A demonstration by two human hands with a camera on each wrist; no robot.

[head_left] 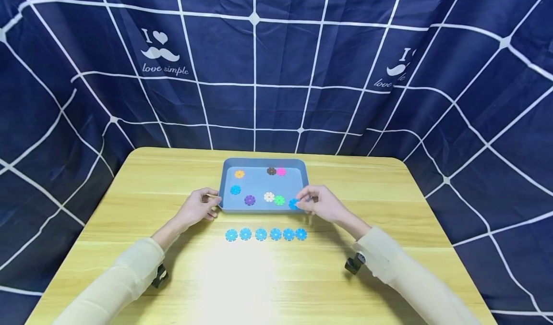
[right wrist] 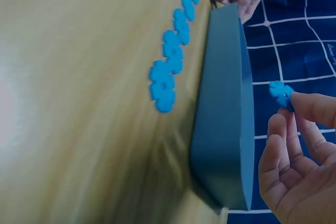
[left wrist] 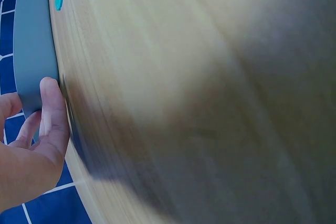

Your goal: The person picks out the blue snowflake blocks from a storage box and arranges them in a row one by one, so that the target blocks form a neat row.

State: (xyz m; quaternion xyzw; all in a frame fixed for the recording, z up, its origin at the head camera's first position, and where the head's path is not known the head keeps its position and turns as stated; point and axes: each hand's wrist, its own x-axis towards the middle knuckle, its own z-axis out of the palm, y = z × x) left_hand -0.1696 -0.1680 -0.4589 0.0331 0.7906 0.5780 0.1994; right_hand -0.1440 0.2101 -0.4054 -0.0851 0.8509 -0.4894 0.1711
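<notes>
My right hand (head_left: pixel 321 204) pinches a blue snowflake disc (right wrist: pixel 281 94) between thumb and fingertips, over the front right corner of a blue-grey tray (right wrist: pixel 223 103). At the tray's front left corner, my left hand (head_left: pixel 199 207) grips the edge, with fingers against the outer wall in the left wrist view. Inside the tray lie loose discs: an orange one (head_left: pixel 239 174), another blue one (head_left: pixel 235 189), a purple one (head_left: pixel 249 200), a white one (head_left: pixel 269 197), a green one (head_left: pixel 279 200), a brown one (head_left: pixel 271 171) and a pink one (head_left: pixel 281 172).
A row of several blue discs (head_left: pixel 260 234) lies on the wooden table (head_left: pixel 345 286) in front of the tray, those at the right end close together. A dark blue curtain with white lines (head_left: pixel 276 51) hangs behind the table and along both sides.
</notes>
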